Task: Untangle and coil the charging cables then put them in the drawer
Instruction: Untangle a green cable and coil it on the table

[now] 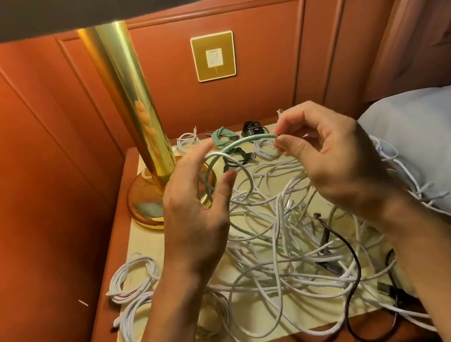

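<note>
While several bundles already lie wound, the job looks to be somewhere in its middle. Two white coils sit at the lower left of the surface, and along the back edge, in the upper middle of the frame beside the brass lamp, lie a small white coil, a mint coil and a black coil. What remains is the larger share: a loose tangle of white cables spreads over the centre and lower right of the surface, with a black cable threaded through it and some strands spilling onto the bed at the right. Above this heap a mint-green cable is being wound. The right hand pinches it between thumb and forefinger just right of centre, and from there it arcs across to the left hand, whose fingers are spread fairly straight with the thumb apart — the loop seems to run round them rather than being clamped. This coil is judged only begun, since its lower run disappears into the tangle. No drawer is in view, so nothing shows any cable stowed yet — that step, and most of the untangling, is still to come.
</note>
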{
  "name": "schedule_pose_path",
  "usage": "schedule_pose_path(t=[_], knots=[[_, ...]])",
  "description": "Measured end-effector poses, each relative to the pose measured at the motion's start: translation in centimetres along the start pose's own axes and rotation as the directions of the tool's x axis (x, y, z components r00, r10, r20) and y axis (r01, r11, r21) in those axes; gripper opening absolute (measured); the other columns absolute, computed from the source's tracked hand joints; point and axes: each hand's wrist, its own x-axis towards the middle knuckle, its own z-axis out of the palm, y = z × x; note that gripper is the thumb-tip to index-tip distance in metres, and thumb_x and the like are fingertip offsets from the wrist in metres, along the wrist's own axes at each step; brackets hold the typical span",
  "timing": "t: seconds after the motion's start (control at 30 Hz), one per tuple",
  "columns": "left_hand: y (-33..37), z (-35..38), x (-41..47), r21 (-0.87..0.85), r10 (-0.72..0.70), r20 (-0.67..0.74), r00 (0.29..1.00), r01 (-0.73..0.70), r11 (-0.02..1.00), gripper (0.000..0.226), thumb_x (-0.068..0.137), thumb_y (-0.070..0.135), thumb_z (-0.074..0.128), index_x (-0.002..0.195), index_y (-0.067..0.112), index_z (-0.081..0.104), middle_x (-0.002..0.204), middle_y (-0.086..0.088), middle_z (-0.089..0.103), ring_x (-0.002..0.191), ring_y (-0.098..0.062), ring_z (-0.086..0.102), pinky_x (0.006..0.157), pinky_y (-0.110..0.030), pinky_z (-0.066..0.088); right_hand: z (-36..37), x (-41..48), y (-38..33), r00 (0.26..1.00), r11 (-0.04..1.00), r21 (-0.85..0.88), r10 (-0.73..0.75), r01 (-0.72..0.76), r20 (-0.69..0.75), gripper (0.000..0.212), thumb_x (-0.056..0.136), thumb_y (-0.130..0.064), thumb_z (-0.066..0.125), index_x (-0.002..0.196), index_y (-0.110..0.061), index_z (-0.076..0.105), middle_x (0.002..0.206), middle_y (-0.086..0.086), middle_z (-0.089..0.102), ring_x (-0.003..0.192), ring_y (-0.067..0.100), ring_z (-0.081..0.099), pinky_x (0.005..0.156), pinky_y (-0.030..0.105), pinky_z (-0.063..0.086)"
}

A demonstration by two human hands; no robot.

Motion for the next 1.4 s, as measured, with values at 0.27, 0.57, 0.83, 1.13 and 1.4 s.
schedule_pose_path(t=[0.27, 0.57, 0.83, 1.13, 1.4], knots=[[-1.9, -0.8, 0.1, 0.264, -0.244, -0.055, 0.968, 0.250, 0.932, 0.027, 0.097, 0.004, 0.057, 0.109, 0.027, 0.068, 0.104, 0.008, 0.070, 0.102, -0.013, 0.065, 0.089, -0.037, 0.055, -2.6, -0.3, 0.8, 0.960, 0.990, 0.114, 0.107, -0.079, -0.258, 0.022, 0.107, -0.015, 0.047, 0.124, -0.017, 0.061, 0.105, -0.001, 0.066, 0.082, 0.013, 0.073, 0.067, 0.020, 0.056], [1.5, -0.3, 0.0, 0.341, -0.052, -0.042, 0.998, 0.064, 0.938, 0.080, 0.084, 0.011, 0.054, 0.160, 0.012, 0.026, 0.169, -0.007, 0.016, 0.158, -0.018, 0.005, 0.127, -0.057, 0.006, -1.9, -2.4, 3.4, 0.998, 0.997, 0.018, 0.070, -0.070, 0.006, 0.020, 0.100, -0.027, 0.059, 0.115, -0.029, 0.072, 0.104, -0.010, 0.065, 0.100, 0.011, 0.065, 0.084, 0.023, 0.053], [0.4, 1.9, -0.7, -0.014, 0.051, 0.076, 0.996, -0.050, 0.999, 0.011, 0.102, 0.019, 0.061, 0.109, 0.020, 0.070, 0.101, 0.007, 0.073, 0.101, -0.009, 0.068, 0.088, -0.033, 0.056, -1.8, -3.0, 2.4, 0.995, 0.969, 0.234, 0.058, -0.076, 0.085, 0.020, 0.096, -0.021, 0.061, 0.111, -0.024, 0.074, 0.099, -0.008, 0.071, 0.102, 0.015, 0.068, 0.089, 0.023, 0.053], [0.1, 1.2, 0.1, -0.405, -0.173, 0.098, 0.980, 0.198, 0.893, 0.008, 0.098, 0.010, 0.062, 0.098, 0.009, 0.070, 0.083, -0.015, 0.070, 0.071, -0.026, 0.069, 0.068, -0.023, 0.056, -2.6, -2.6, 4.1, 0.965, 0.888, 0.423, 0.244, -0.182, -0.095, 0.016, 0.099, -0.021, 0.062, 0.107, -0.025, 0.076, 0.097, 0.000, 0.076, 0.103, 0.017, 0.071, 0.099, 0.033, 0.053], [0.1, 0.4, 0.5, -0.198, 0.148, -0.030, 0.989, -0.151, 0.969, 0.016, 0.094, 0.017, 0.069, 0.109, 0.011, 0.073, 0.094, -0.008, 0.069, 0.086, -0.023, 0.067, 0.070, -0.038, 0.059, -2.0, -3.1, 2.3, 0.991, 0.973, -0.225, 0.074, -0.047, 0.110, 0.032, 0.094, -0.014, 0.065, 0.123, -0.027, 0.069, 0.126, -0.019, 0.060, 0.118, -0.012, 0.049, 0.114, 0.014, 0.032]])
